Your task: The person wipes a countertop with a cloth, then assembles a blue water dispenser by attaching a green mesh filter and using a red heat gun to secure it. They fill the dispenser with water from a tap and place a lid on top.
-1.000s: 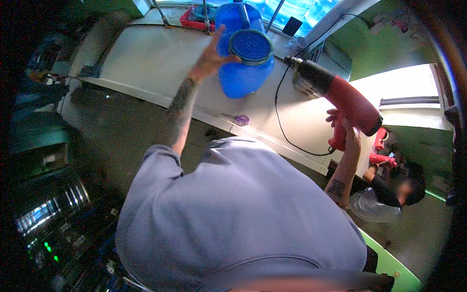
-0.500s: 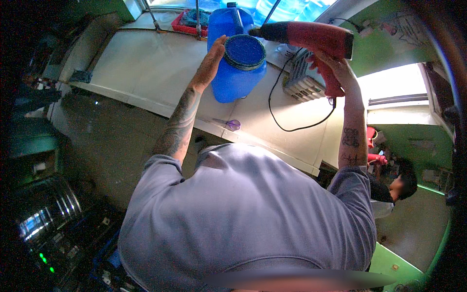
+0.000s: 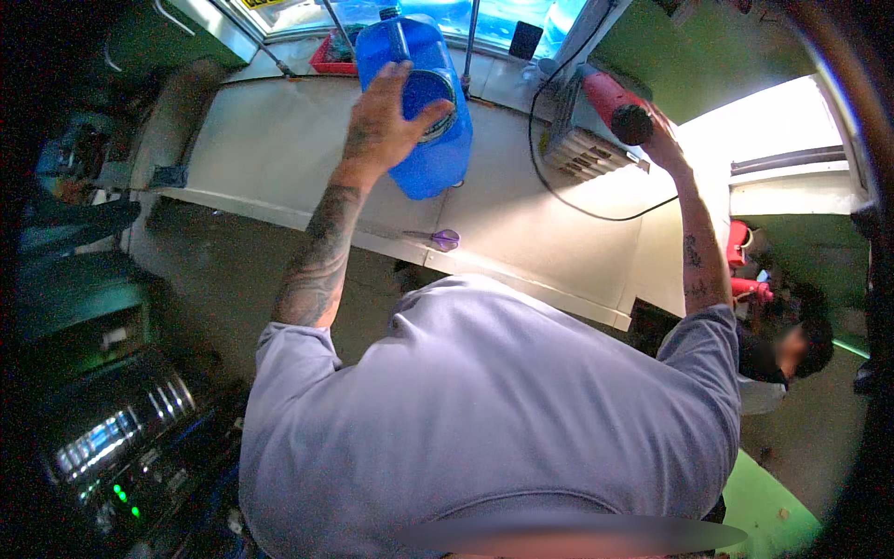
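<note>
A blue plastic water jug (image 3: 433, 168) with a handle stands on the pale counter. My left hand (image 3: 377, 126) reaches across its round dark-blue lid (image 3: 428, 98), thumb on the near right side and fingers on the far left, gripping it. Over at the right, my right hand (image 3: 663, 142) is closed round a red heat gun (image 3: 610, 95). The gun's black round end points toward me, above a grey slatted box (image 3: 587, 154). Most of my right fingers are hidden behind the gun.
Purple-handled scissors (image 3: 445, 239) lie near the counter's front edge (image 3: 372, 238). A black cord (image 3: 568, 207) loops over the counter at right. Behind the jug are a red tray (image 3: 333, 56) and metal rods (image 3: 471, 47). Another person (image 3: 792, 354) is at the far right.
My right hand has swung the heat gun away from the jug, turning its black end toward me. My left hand has moved from the lid's side to over it.
</note>
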`<state>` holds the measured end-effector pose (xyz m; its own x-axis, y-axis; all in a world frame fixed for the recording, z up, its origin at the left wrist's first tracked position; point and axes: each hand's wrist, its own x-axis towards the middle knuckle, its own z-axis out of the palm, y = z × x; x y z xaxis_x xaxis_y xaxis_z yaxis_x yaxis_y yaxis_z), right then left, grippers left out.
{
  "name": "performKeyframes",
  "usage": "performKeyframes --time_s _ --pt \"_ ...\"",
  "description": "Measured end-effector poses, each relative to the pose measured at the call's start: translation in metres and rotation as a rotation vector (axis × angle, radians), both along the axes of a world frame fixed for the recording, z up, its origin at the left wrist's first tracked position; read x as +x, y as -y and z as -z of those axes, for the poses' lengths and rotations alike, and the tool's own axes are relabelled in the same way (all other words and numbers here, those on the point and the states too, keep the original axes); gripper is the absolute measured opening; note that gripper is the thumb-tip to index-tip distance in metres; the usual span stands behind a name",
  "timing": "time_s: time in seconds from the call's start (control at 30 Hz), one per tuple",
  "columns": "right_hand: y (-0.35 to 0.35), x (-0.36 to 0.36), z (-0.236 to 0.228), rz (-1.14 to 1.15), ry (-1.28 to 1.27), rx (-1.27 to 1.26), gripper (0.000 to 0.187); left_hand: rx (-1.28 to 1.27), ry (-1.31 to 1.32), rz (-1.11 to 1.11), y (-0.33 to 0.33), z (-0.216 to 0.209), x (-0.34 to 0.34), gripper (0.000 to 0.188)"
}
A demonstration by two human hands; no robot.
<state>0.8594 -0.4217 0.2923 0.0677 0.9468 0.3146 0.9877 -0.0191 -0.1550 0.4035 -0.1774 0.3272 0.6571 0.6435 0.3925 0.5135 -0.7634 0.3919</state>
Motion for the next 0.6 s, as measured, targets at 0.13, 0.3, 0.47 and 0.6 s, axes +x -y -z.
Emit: performKeyframes --time_s 0.13,0.3,0.47,0.6 --pt "-0.01 0.043 0.053 0.014 0.007 -0.124 0.066 0.242 -0.149 0.261 -0.006 -0.008 0.003 0.086" --pt "-0.008 0.058 0.06 0.001 -0.106 -0.075 0.06 0.124 -0.031 0.028 -0.077 -0.025 -0.074 0.074" --pt "-0.009 0.066 0.063 -0.016 -0.068 -0.094 0.062 0.092 0.02 0.057 -0.012 0.025 -0.018 0.078" --pt "-0.002 0.065 0.036 0.114 0.026 0.019 0.052 0.196 0.022 0.444 -0.03 -0.004 -0.007 0.083"
